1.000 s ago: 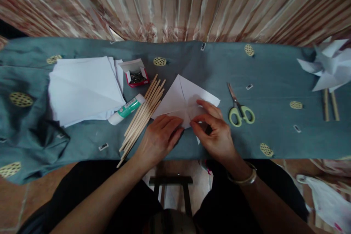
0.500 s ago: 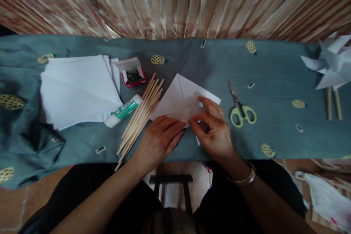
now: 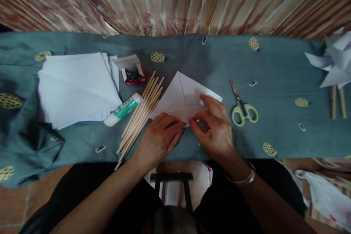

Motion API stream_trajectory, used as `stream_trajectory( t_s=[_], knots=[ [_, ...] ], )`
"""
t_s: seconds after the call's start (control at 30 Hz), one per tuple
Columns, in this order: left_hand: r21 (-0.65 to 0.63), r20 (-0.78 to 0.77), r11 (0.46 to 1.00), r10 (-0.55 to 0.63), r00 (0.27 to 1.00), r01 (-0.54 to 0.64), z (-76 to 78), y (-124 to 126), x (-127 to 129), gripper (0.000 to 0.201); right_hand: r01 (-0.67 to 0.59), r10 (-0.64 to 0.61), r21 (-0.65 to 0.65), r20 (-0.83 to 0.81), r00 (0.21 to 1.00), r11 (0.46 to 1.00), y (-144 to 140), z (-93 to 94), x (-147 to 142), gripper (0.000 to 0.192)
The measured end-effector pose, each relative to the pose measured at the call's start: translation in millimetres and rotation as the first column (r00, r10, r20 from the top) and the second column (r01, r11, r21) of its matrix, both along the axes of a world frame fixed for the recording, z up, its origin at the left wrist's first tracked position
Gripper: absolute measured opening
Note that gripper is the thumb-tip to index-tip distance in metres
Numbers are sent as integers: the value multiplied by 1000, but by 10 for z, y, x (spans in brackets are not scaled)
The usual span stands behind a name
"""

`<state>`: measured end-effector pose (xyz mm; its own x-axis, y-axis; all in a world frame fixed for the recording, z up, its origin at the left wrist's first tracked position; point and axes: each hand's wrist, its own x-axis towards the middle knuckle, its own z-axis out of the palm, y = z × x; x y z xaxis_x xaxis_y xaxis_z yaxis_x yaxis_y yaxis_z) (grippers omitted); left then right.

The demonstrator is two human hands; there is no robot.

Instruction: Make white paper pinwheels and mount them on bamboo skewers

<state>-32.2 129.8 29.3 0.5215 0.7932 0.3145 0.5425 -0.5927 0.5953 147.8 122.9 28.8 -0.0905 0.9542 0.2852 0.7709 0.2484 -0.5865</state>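
A white sheet of paper (image 3: 175, 89) with crease lines lies cornerwise on the cloth in front of me. My left hand (image 3: 159, 135) pinches its near edge, thumb and fingers pressed together. Close beside it, my right hand (image 3: 215, 126) grips the same near corner between thumb and forefinger, its other fingers resting on the right part of the sheet. The fingers cover part of the near edge. Green-handled scissors (image 3: 241, 108) lie just right of my right hand. A bundle of thin wooden sticks (image 3: 142, 117) sits left of the paper.
Left of the sticks are a glue stick (image 3: 123, 109), a small red-and-white box of metal pins (image 3: 133, 74) and a stack of white paper (image 3: 76, 87). At far right lie paper pinwheels (image 3: 336, 60) on sticks. A pleated curtain (image 3: 175, 3) hangs behind the table.
The paper's near flap, partly raised before, now lies flatter, and the crease lines show more fully. Both hands keep nearly the same place. The view has shifted slightly.
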Motion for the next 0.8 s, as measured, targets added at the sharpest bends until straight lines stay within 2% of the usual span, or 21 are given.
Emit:
stream_trajectory(
  t_s=[0.43,0.67,0.8],
  knots=[
    [-13,-7,1000,13,1000,-13,-13,-1,-1,16,-39,37,65,36,999,997,0,24,10,6],
    [-21,-7,1000,20,1000,-20,-19,-6,1,16,-109,100,123,83,992,986,-10,10,-7,22],
    [-18,-9,1000,25,1000,-25,-18,0,7,16,-132,120,103,114,986,986,-17,-11,-14,28]
  ],
)
